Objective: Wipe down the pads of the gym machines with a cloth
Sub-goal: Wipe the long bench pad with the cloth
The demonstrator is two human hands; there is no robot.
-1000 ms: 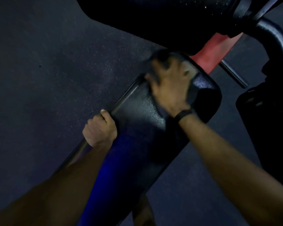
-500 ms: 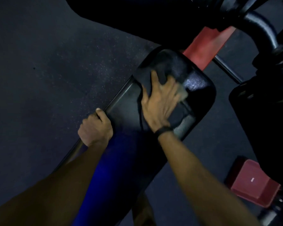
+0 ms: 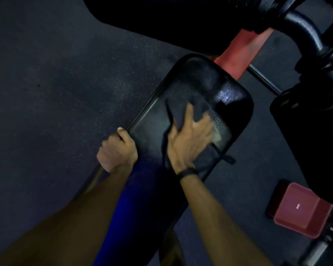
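A long black bench pad (image 3: 229, 96) runs diagonally from the bottom centre up to the right. A dark cloth (image 3: 181, 110) lies flat on its middle. My right hand (image 3: 190, 139) presses down on the cloth with fingers spread, a dark band on the wrist. My left hand (image 3: 117, 150) grips the pad's left edge, thumb on top and fingers curled under. The cloth's lower part is hidden under my right hand.
A second large black pad (image 3: 161, 22) looms at the top. Red frame parts (image 3: 244, 50) sit behind the bench, and a red block (image 3: 298, 208) is on the floor at lower right. Black machine tubing (image 3: 306, 33) fills the top right. Dark speckled rubber floor (image 3: 56, 93) spreads left.
My right hand has slid the cloth down the pad from its far end towards me. My left hand has kept its grip on the pad's edge.
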